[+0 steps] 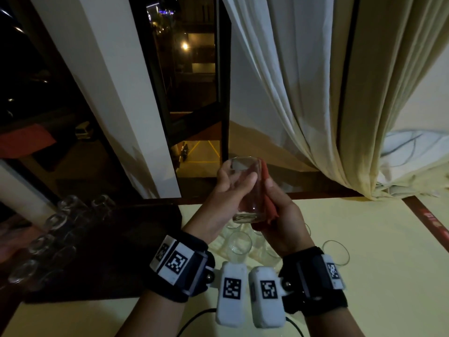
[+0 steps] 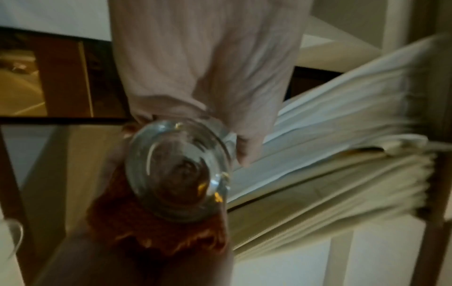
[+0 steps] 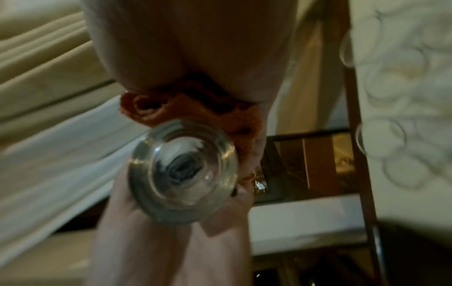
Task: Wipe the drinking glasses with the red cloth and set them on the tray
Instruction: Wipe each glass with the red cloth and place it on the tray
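Standing in rows on the dark tray [image 1: 116, 271], left of the raised glass, are several clear drinking glasses [image 1: 62, 221], dim and partly blurred. The raised glass [image 1: 246, 188] itself is held upright in the air above the pale tablecloth [image 1: 364, 276], clear of the tray and to its right. On the near left side of that glass, the left hand [image 1: 226, 198] grips it, thumb across the front wall and fingers curled round the far side; the left wrist view shows the thick round base [image 2: 178, 174] of the same glass from below, blurred. Against the right side of the glass lies the red cloth [image 1: 268, 205], pressed between the glass wall and the palm of the right hand [image 1: 284, 220], whose fingers wrap round the cloth and hold it to the glass; in the right wrist view the cloth [image 3: 195, 110] bunches just above the glass base. Below the raised glass, more glasses [image 1: 239, 243] stand on the tablecloth, and one further glass [image 1: 336, 252] stands to the right of them. Behind and to the right of the raised glass hangs a cream curtain [image 1: 303, 81].
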The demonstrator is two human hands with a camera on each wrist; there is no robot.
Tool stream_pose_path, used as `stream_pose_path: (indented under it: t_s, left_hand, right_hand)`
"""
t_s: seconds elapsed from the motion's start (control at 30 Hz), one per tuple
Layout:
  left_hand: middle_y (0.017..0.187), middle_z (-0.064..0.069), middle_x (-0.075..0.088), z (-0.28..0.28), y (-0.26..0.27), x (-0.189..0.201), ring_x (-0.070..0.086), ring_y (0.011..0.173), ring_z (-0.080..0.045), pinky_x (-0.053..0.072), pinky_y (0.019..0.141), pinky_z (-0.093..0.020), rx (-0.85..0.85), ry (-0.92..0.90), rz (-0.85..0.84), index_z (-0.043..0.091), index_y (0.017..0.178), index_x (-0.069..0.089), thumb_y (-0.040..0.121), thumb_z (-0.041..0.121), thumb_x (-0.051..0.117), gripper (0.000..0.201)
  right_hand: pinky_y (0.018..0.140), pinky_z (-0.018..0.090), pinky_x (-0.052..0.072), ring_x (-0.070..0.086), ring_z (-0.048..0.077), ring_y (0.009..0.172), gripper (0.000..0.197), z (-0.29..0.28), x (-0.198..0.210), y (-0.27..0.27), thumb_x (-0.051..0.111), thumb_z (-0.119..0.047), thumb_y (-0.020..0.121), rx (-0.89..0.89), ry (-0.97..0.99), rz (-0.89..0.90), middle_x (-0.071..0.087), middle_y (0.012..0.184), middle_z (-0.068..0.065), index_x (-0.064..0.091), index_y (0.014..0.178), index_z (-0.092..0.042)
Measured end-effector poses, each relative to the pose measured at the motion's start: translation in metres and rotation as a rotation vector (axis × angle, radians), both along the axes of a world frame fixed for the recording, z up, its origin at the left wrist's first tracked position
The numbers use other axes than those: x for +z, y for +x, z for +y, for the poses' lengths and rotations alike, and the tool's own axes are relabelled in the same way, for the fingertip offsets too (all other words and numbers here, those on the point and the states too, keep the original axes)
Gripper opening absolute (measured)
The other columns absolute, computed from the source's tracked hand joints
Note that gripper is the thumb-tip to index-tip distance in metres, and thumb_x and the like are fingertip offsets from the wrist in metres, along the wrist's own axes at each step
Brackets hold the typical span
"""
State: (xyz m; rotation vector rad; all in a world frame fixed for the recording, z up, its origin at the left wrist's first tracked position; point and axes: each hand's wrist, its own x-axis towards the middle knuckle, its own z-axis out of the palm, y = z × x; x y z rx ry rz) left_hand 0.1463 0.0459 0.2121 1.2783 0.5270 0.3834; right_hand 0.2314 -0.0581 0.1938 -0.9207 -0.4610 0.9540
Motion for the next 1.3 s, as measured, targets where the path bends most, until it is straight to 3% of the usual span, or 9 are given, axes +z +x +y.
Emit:
stream_pose_path:
  t_s: [0.1, 0.27, 0.4, 0.53, 0.7, 0.83, 1.0, 1.17, 1.3]
  left_hand:
    - [0.157, -0.007, 0.042, 0.003, -0.008, 0.000, 0.043, 0.143, -0.026, 0.034, 0.118, -0.052, -0.093, -0.126, -0.078, 0.028, 0.157, 0.028, 0.081, 0.056, 0.075, 0.093]
    - [0.158, -0.002, 0.040, 0.010, -0.011, 0.009, 0.042, 0.142, -0.022, 0.035, 0.117, -0.044, 0.022, -0.146, -0.110, 0.027, 0.159, 0.015, 0.099, 0.016, 0.056, 0.074]
    - [0.136, 0.008, 0.059, 0.003, -0.007, 0.009, 0.053, 0.130, -0.018, 0.041, 0.113, -0.043, 0.043, -0.002, -0.023, 0.030, 0.159, 0.012, 0.087, 0.038, 0.072, 0.094]
    - [0.142, -0.015, 0.056, 0.003, -0.011, 0.000, 0.055, 0.131, -0.031, 0.046, 0.107, -0.049, -0.097, -0.125, -0.113, 0.019, 0.151, 0.037, 0.088, 0.047, 0.066, 0.075]
    - [0.143, -0.007, 0.057, 0.010, -0.014, 0.000, 0.052, 0.134, -0.026, 0.032, 0.118, -0.052, 0.035, -0.133, -0.060, 0.025, 0.159, 0.019, 0.084, 0.035, 0.067, 0.090]
    - [0.146, -0.006, 0.054, 0.005, -0.007, -0.001, 0.053, 0.132, -0.024, 0.039, 0.115, -0.050, 0.045, -0.057, 0.011, 0.030, 0.157, 0.023, 0.076, 0.049, 0.078, 0.100]
    - [0.143, -0.019, 0.055, 0.005, -0.016, -0.005, 0.054, 0.132, -0.033, 0.042, 0.112, -0.051, -0.117, -0.151, -0.108, 0.011, 0.148, 0.043, 0.085, 0.056, 0.063, 0.080]
    - [0.135, -0.005, 0.061, 0.007, -0.014, -0.002, 0.056, 0.128, -0.020, 0.034, 0.118, -0.048, 0.020, -0.137, -0.044, 0.017, 0.158, 0.024, 0.099, 0.033, 0.060, 0.071]
    - [0.127, 0.004, 0.062, 0.000, -0.012, 0.001, 0.057, 0.126, -0.019, 0.044, 0.109, -0.043, 0.015, -0.089, -0.016, 0.024, 0.158, 0.022, 0.088, 0.036, 0.066, 0.083]
  right_hand:
    - [0.056, 0.024, 0.054, 0.071, 0.018, 0.075, 0.054, -0.001, 0.002, 0.000, 0.042, -0.035, 0.100, 0.011, 0.047, 0.059, 0.074, 0.095, 0.009, 0.050, 0.144, -0.005]
    - [0.100, 0.040, 0.053, 0.066, 0.024, 0.120, 0.042, 0.001, 0.006, 0.001, 0.050, -0.032, 0.101, -0.069, -0.049, -0.218, 0.070, 0.128, 0.001, 0.053, 0.144, -0.029]
    - [0.098, 0.031, 0.053, 0.066, 0.011, 0.117, 0.045, 0.001, 0.006, -0.004, 0.050, -0.034, 0.097, -0.034, -0.057, -0.267, 0.070, 0.128, -0.008, 0.049, 0.141, -0.039]
    - [0.053, 0.020, 0.053, 0.072, 0.014, 0.070, 0.048, -0.003, 0.010, -0.007, 0.037, -0.029, 0.106, 0.016, 0.043, 0.006, 0.074, 0.091, 0.007, 0.050, 0.143, -0.001]
    - [0.088, 0.039, 0.054, 0.068, 0.033, 0.112, 0.033, -0.003, 0.006, -0.008, 0.043, -0.024, 0.106, -0.107, -0.043, -0.182, 0.075, 0.115, 0.004, 0.061, 0.132, -0.031]
    - [0.088, 0.028, 0.057, 0.069, 0.018, 0.112, 0.032, -0.002, 0.008, -0.011, 0.047, -0.024, 0.099, -0.082, -0.031, -0.203, 0.074, 0.121, -0.001, 0.064, 0.122, -0.038]
    - [0.086, 0.035, 0.059, 0.067, 0.029, 0.115, 0.047, -0.005, 0.011, -0.011, 0.041, -0.030, 0.100, 0.008, 0.060, 0.067, 0.067, 0.130, 0.018, 0.057, 0.140, -0.010]
    - [0.090, 0.036, 0.053, 0.071, 0.021, 0.103, 0.045, -0.002, 0.009, -0.009, 0.042, -0.021, 0.104, -0.083, -0.010, -0.157, 0.076, 0.113, 0.002, 0.077, 0.100, -0.049]
    - [0.089, 0.033, 0.055, 0.070, 0.023, 0.111, 0.033, 0.000, 0.007, -0.010, 0.047, -0.027, 0.097, -0.046, 0.026, -0.082, 0.074, 0.118, 0.005, 0.078, 0.107, -0.036]
